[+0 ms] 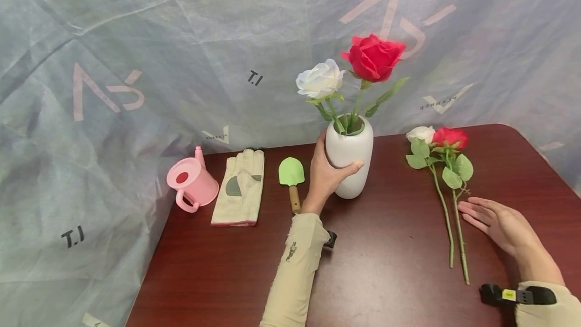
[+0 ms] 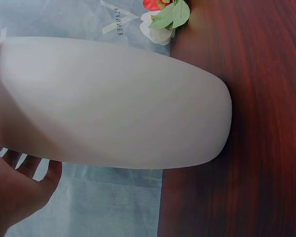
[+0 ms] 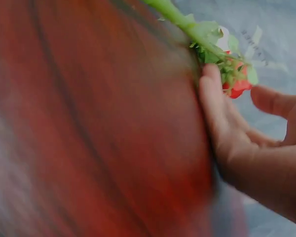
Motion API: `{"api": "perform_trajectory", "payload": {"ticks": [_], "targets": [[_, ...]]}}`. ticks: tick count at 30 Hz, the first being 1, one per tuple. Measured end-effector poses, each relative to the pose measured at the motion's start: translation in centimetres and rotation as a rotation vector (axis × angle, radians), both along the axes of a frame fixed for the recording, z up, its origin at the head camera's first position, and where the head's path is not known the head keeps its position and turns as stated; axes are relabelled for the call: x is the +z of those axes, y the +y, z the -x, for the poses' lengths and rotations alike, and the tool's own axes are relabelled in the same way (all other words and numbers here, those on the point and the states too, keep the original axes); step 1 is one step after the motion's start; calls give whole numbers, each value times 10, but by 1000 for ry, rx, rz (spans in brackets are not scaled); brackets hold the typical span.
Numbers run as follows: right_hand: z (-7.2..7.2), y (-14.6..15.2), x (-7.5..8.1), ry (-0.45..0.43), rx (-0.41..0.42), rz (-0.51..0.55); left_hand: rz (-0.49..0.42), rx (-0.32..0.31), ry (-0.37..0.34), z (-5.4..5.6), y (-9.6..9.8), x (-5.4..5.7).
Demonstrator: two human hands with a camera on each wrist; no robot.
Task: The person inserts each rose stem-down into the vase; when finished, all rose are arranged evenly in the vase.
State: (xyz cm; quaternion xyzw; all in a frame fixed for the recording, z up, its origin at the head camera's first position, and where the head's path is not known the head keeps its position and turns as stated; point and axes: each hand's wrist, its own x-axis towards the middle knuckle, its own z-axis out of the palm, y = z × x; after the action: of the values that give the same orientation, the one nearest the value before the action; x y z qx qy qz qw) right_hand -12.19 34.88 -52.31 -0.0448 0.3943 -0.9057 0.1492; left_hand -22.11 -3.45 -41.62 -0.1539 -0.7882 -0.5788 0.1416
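Observation:
My left hand (image 1: 328, 178) grips the side of a white vase (image 1: 351, 160), its thumb across the front. The vase stands upright on the table, and in the left wrist view its smooth wall (image 2: 118, 103) fills the middle. A white rose (image 1: 320, 79) and a taller red rose (image 1: 374, 58) stand in the vase. To the right, my right hand (image 1: 504, 226) has its fingers extended, fingertips close beside the stem of a red rose (image 1: 449, 138) lying on the table. Another white rose (image 1: 421, 134) lies alongside it. In the right wrist view the thumb is spread from the fingers (image 3: 214, 103).
On the left of the dark red table (image 1: 372, 271) are a pink watering can (image 1: 199, 185), a pair of work gloves (image 1: 240, 191) and a small green trowel (image 1: 291, 171) with a wooden handle. A grey cloth backdrop (image 1: 181, 64) hangs behind the table's back edge.

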Motion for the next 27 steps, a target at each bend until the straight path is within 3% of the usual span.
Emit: {"api": "perform_trajectory", "payload": {"ticks": [4,6,9,14,20,27], "targets": [[5,2,-11,-25,200,354,12,0,-2,0,-1,-1],[6,3,-14,-17,260,441,17,0,-3,0,-1,-2],[9,3,-17,5,325,487,15,2,-2,0,-2,-1],[15,2,-17,31,388,484,17,4,0,0,-3,0],[15,-1,-15,112,358,443,33,11,0,0,-3,2],[10,-5,-9,154,224,198,30,13,-3,1,-2,-1]]}}
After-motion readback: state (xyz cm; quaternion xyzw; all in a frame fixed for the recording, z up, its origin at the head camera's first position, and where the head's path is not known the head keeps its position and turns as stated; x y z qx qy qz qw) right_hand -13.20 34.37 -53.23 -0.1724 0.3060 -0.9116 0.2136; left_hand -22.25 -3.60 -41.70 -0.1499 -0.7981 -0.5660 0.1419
